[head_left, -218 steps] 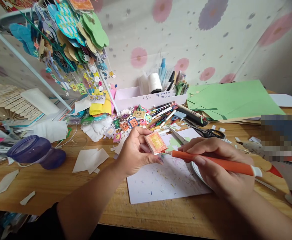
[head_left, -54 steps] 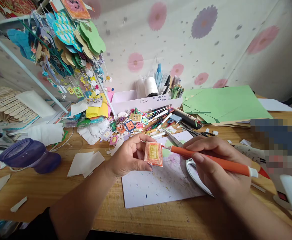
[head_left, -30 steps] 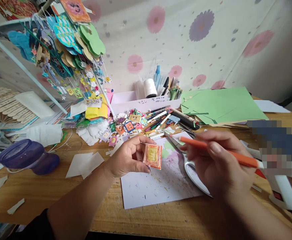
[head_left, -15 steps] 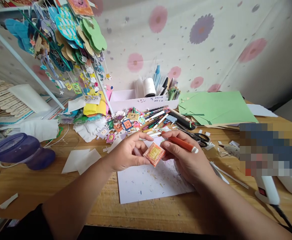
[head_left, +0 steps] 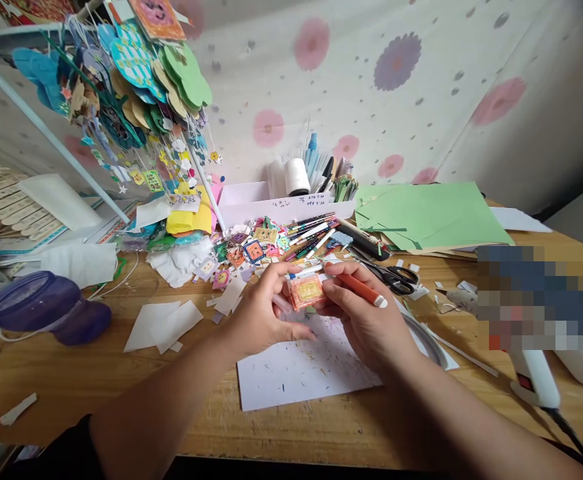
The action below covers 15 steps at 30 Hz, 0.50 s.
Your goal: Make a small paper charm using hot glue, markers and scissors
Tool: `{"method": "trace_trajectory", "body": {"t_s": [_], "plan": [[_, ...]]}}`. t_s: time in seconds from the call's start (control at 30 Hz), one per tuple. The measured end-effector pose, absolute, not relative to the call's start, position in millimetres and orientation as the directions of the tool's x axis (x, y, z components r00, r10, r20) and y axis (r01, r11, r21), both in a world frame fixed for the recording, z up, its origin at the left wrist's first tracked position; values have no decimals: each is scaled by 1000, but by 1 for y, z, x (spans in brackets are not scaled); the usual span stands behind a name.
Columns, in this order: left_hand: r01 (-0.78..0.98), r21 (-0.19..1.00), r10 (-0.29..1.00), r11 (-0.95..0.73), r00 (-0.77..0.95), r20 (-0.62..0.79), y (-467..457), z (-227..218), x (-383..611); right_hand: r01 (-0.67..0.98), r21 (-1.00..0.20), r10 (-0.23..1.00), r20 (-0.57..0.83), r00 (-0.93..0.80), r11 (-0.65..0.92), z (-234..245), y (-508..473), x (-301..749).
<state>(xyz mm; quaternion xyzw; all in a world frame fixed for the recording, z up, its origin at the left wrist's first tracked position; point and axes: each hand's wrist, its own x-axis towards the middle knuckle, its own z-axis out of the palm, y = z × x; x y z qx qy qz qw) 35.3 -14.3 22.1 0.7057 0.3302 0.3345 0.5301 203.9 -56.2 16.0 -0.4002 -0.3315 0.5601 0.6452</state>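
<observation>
A small square card (head_left: 307,293), orange at the border and yellow in the middle, is tilted up above a white sheet (head_left: 301,373). My right hand (head_left: 371,313) pinches the card's right side between thumb and fingers. The same hand also holds an orange marker (head_left: 358,287), its white end pointing right. At the card's left side is my left hand (head_left: 261,310), with its thumb stretched away below the card and its fingers near the upper left edge. A pale pinkish shape beside those fingers is too unclear to name. Coloured specks dot the sheet.
Behind my hands lie small painted cards (head_left: 254,251), several pens (head_left: 314,233) and black scissors (head_left: 396,275). Green paper (head_left: 436,213) is at the back right, a hot glue gun (head_left: 536,380) at the right. A purple container (head_left: 46,303) and a rack with hanging paper shapes (head_left: 136,60) stand left.
The card has turned from a diamond to a more level position and risen slightly. My left thumb has come off its lower edge. The marker has shifted a little left with my right hand.
</observation>
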Motion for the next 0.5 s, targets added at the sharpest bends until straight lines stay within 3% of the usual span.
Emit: {"method": "trace_trajectory", "body": {"t_s": [0.1,0.2,0.37,0.5], "plan": [[184,940,869,-289,463,177,-20,18,40,-478,-877,993,-2,117,54,15,-58,200],[107,955,868,-278,453,202,-20,16,40,-466,-881,996,50,77,80,15,-60,200],[-39,980,853,-193,487,187,-14,17,35,-339,-899,960,247,133,279,16,-63,209],[-78,980,847,-183,494,197,-11,18,33,-298,-846,897,408,171,442,22,-65,221]]}}
